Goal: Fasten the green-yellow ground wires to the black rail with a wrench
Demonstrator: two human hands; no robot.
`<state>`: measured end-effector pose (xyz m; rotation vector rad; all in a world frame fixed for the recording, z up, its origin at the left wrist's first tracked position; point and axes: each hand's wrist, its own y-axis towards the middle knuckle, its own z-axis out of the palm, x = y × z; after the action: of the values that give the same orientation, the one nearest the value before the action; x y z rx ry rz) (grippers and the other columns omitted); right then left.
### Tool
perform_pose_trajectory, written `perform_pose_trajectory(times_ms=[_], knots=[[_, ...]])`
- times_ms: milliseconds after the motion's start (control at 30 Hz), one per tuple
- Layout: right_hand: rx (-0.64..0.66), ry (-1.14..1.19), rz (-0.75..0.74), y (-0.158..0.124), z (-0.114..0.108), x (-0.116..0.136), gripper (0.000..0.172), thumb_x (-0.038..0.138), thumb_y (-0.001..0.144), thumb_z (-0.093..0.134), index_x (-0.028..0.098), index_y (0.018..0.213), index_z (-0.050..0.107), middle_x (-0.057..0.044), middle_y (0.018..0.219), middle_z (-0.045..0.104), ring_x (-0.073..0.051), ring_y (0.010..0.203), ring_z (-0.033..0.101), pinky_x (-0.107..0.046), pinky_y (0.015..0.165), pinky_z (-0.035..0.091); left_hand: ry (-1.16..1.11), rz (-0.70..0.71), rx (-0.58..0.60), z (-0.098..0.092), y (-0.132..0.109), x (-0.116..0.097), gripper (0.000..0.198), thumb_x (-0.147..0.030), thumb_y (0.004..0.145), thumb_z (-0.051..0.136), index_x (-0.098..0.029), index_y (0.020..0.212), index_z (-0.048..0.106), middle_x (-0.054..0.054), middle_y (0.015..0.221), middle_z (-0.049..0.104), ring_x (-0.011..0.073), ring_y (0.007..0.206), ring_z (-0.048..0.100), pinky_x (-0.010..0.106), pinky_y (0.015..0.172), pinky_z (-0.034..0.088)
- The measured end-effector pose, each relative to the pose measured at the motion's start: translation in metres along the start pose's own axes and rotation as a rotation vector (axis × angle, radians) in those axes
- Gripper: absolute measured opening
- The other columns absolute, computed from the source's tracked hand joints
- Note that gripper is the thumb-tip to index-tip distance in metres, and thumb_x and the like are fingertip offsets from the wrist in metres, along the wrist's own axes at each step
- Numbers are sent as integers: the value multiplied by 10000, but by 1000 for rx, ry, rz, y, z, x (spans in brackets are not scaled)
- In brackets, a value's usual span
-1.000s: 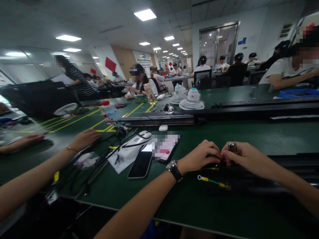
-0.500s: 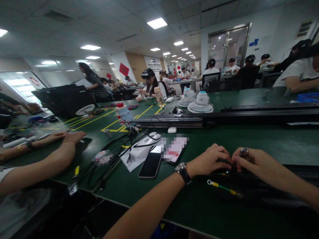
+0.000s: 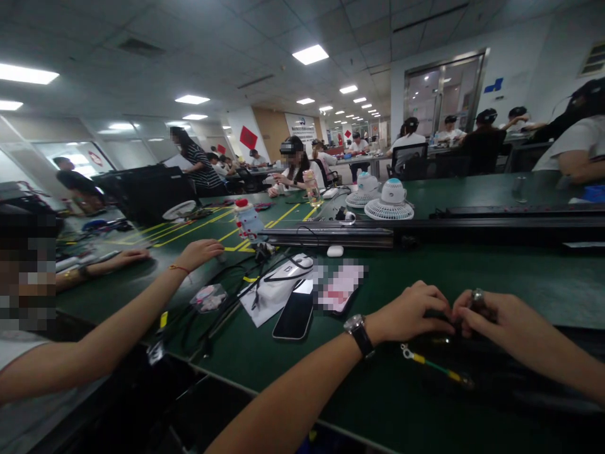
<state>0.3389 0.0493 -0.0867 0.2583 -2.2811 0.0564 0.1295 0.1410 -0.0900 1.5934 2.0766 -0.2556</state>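
Observation:
My left hand [image 3: 418, 309], with a black-strapped watch at the wrist, is closed with its fingertips pinched. Almost touching it, my right hand [image 3: 496, 315] is closed too, its thumb and fingers pressed together. Whatever sits between the fingertips is too small and dark to make out. A shiny metallic piece [image 3: 478, 296] shows at the right hand's fingers; whether it is a ring or a held part is unclear. Just below the hands lies a short green wire [image 3: 432, 364] with yellow sleeves and a ring terminal at its left end, beside a dark long part [image 3: 529, 359].
A black phone [image 3: 293, 313], a pink-screened phone [image 3: 344, 287] and a white pouch [image 3: 283, 280] with black cables lie left of my hands. Long black rails [image 3: 515, 226] cross the table behind. On the left, a co-worker's arm [image 3: 127, 315] reaches over the green table.
The view has shifted slightly left, so things appear further right. The co-worker's nearer arm has stretched forward across the table. My hands keep nearly the same pinched pose.

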Motion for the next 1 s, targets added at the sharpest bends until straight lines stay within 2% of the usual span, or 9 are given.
perform_pose_trajectory(times_ms=[467,1000], knots=[[-93,69,-59,1,-10,15,217,306,991,512,198,967,698,-18,779,742,-203,736,727,-316,707,521,-73,-7,-93,-9,4,-6,140,-323,964,667,-196,1015,697,51,1127,616,206,1109,512,328,986,400],[-90,94,-94,2,-8,15,157,242,974,548,190,942,693,0,746,725,-178,700,726,-291,668,529,-42,-10,-87,-9,5,-6,146,-347,950,686,-211,995,713,46,1104,613,211,1090,507,327,962,410]])
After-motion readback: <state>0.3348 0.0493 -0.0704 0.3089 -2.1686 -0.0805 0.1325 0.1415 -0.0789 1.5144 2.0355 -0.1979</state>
